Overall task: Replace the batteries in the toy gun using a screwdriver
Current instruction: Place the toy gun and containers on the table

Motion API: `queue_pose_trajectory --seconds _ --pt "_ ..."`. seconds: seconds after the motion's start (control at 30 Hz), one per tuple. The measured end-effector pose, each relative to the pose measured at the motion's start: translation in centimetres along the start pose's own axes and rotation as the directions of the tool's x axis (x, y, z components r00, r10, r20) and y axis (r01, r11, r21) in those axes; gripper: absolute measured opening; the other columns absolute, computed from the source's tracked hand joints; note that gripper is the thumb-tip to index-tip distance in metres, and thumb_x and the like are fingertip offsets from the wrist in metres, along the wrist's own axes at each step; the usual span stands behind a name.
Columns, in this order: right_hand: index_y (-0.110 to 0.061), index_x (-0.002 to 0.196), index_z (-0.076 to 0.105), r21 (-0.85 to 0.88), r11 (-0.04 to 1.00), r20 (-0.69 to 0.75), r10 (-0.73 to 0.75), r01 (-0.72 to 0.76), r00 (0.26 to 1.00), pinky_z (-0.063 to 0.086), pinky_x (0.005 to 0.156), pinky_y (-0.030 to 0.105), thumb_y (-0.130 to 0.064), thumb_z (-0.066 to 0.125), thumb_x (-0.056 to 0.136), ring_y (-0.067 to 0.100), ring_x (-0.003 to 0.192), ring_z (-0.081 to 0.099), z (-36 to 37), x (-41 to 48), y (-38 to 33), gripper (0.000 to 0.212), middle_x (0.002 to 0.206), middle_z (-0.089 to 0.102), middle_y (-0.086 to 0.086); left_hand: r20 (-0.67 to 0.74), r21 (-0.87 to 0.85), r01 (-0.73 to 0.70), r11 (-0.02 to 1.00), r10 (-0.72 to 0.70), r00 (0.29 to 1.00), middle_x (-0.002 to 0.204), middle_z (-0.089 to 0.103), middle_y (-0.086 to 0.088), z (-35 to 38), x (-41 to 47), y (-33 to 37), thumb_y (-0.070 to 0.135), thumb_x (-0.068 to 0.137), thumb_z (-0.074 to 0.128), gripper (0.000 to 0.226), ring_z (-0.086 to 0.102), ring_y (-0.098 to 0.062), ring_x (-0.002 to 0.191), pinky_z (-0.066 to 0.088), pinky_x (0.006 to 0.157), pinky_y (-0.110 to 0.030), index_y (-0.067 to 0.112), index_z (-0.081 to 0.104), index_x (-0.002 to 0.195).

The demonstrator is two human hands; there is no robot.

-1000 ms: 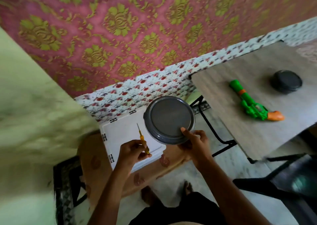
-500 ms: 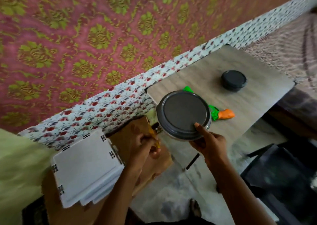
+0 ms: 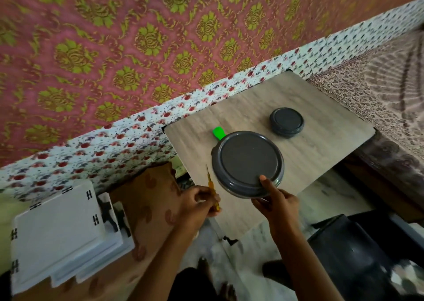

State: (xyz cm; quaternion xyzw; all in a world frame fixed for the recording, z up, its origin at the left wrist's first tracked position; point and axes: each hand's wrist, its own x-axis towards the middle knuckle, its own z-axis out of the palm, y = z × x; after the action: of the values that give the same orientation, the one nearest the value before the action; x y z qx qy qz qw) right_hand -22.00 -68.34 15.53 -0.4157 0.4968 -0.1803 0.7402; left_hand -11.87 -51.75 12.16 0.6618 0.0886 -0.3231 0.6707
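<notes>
we're carrying kit to the worktop (image 3: 321, 153), not yet on the screw. right hand (image 3: 274, 200) holds a large lidded grey container (image 3: 247, 163) up over the near part of the worktop, thumb pressed on the lid rim, the other fingers wrapped underneath and out of sight. left hand (image 3: 197, 203) is curled tight around the yellow screwdriver (image 3: 212, 188), tip pointing up and away from us, handle buried in the fist. the toy gun (image 3: 219, 132) lies on the worktop, almost fully hidden behind the container; only a green end shows. a smaller grey container (image 3: 286, 122) sits further back on the worktop, apart from both. what's in either container we can't tell. to do this step well, we'd set the big container down on bare surface beside the gun, not on it, and keep it level so the lid doesn't slip. we'd keep the screwdriver tip pointed away from the right wrist while both hands close in. both forearms reach forward from low in view, wrists roughly level, left hand just off the worktop's near left edge, right hand below the container's near rim. a white case (image 3: 59, 229) on a brown stool (image 3: 149, 199) sits left, out of play.
</notes>
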Motion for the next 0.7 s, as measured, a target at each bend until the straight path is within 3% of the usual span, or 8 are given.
queue_pose_trajectory --seconds 0.13,0.27,0.47,0.7 --pt "0.009 0.104 0.067 0.056 0.998 -0.044 0.034 -0.032 0.998 0.061 0.086 0.046 -0.027 0.084 0.080 0.035 0.091 0.076 0.0 1.7 -0.8 0.046 0.096 0.076 0.024 0.021 0.008 0.019 1.000 -0.020 1.000 0.081 0.069 -0.017 1.9 1.4 1.4 -0.010 0.089 0.071 0.011 0.062 -0.030 0.071 0.063 0.060 -0.034 -0.001 0.063 0.090" --pt "0.008 0.102 0.067 0.079 0.997 -0.085 0.010 -0.004 0.996 0.059 0.091 0.049 -0.027 0.083 0.082 0.037 0.091 0.076 0.2 3.1 -1.8 0.044 0.093 0.075 0.023 0.032 0.085 0.002 0.996 -0.005 0.999 0.079 0.073 -0.015 3.3 3.4 2.4 -0.009 0.089 0.069 0.014 0.069 -0.029 0.066 0.062 0.063 -0.032 0.003 0.069 0.082" --pt "0.006 0.098 0.067 0.095 0.996 -0.097 0.011 -0.002 0.995 0.059 0.093 0.050 -0.025 0.081 0.085 0.038 0.092 0.075 0.5 5.2 -3.6 0.036 0.093 0.075 0.025 0.035 0.112 0.015 0.994 -0.019 0.999 0.078 0.075 -0.013 5.6 6.1 3.4 -0.004 0.086 0.072 0.015 0.074 -0.031 0.068 0.065 0.075 -0.044 0.008 0.071 0.079" --pt "0.007 0.093 0.066 0.098 0.995 -0.120 0.045 -0.033 0.992 0.060 0.091 0.051 -0.023 0.081 0.086 0.041 0.091 0.074 0.2 11.6 -6.1 0.035 0.098 0.072 0.031 -0.016 0.093 0.004 0.996 -0.003 1.000 0.080 0.073 -0.018 9.7 9.7 3.4 0.001 0.087 0.074 0.006 0.071 -0.035 0.077 0.058 0.058 -0.030 0.005 0.069 0.089"
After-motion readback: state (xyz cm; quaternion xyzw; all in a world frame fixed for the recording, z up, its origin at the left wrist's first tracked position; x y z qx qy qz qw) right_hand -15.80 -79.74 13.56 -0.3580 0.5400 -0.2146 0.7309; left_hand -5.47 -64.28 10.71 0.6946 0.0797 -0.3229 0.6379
